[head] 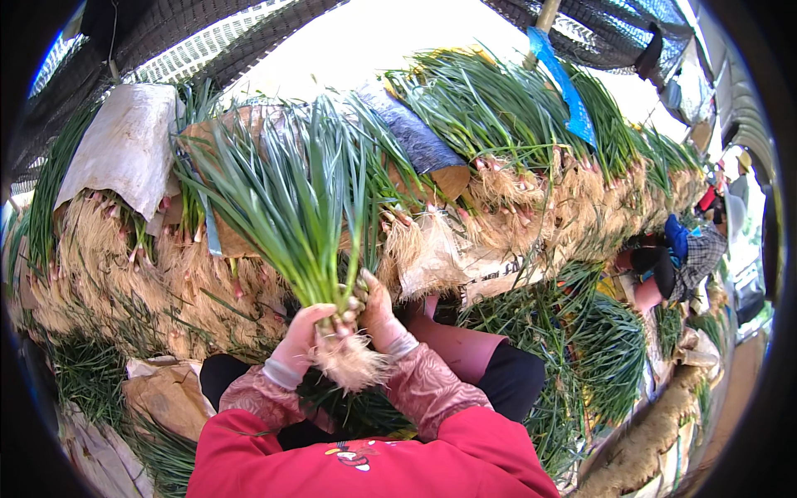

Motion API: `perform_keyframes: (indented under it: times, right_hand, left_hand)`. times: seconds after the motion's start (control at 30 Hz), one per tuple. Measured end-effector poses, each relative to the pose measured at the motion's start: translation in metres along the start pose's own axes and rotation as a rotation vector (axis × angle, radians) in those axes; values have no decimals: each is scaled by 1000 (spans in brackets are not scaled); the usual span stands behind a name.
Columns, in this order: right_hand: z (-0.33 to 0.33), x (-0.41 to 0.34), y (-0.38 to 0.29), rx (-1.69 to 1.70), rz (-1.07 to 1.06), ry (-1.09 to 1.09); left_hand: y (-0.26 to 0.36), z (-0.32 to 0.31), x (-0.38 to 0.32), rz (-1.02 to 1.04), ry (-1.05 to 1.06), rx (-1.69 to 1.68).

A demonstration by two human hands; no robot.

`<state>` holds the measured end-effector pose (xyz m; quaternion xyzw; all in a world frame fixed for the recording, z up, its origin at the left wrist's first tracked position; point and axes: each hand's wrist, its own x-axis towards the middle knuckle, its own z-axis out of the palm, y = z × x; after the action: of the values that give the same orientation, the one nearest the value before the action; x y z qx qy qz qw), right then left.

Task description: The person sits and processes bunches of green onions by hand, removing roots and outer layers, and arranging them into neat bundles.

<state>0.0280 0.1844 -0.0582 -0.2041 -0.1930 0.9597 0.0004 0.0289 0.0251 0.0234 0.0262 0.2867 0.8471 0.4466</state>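
A bunch of green garlic [311, 211] stands upright between my hands, leaves fanned upward and pale roots [350, 364] hanging below. My left hand [303, 336] closes around the bulb end from the left. On the other side, my right hand [378, 309] grips the same bunch near the lower stems, its fingertips partly hidden behind the bulbs. Both hands wear pale, soiled gloves. Behind the bunch rises a long pile of the same plants [498, 112], roots facing me. A brown paper sheet [230, 233] lies over part of that pile, largely covered by the leaves.
A whitish sack [124, 143] drapes the pile's left part; a blue strip [563, 87] hangs at the right. Loose leaves [535, 330] litter the ground around my knees. Another person [691, 261] sits farther right, beside a heap of greens [610, 355]. Brown paper [165, 398] lies at lower left.
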Motion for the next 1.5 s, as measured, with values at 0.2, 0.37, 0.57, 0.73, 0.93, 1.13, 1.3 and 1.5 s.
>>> perform_keyframes:
  times: [0.2, 0.37, 0.57, 0.73, 0.93, 1.13, 1.3, 1.5]
  right_hand:
    - [-37, -48, -66, -1896, -27, -140]
    - [53, -29, -191, -2196, -939, 589]
    - [64, -59, -103, -2037, -1268, 13]
    - [35, -95, -53, -1824, -84, -400]
    - [45, -7, -13, -732, -347, -34]
    - [-7, 0, 13, 221, -271, -311]
    - [-37, 26, -71, -630, -868, 466]
    - [13, -37, -26, -1463, -222, -28]
  left_hand:
    - [43, 9, -35, 318, -139, 83]
    - [30, 24, -13, 216, -42, 134]
    - [20, 18, 2, 84, 131, 136]
    - [14, -8, 10, -131, 89, 49]
    - [-9, -29, 18, -58, 185, 227]
    - [-19, -27, 22, 87, 166, 240]
    - [-17, -22, 12, -62, 141, 194]
    - [-20, -32, 17, 31, 220, 304]
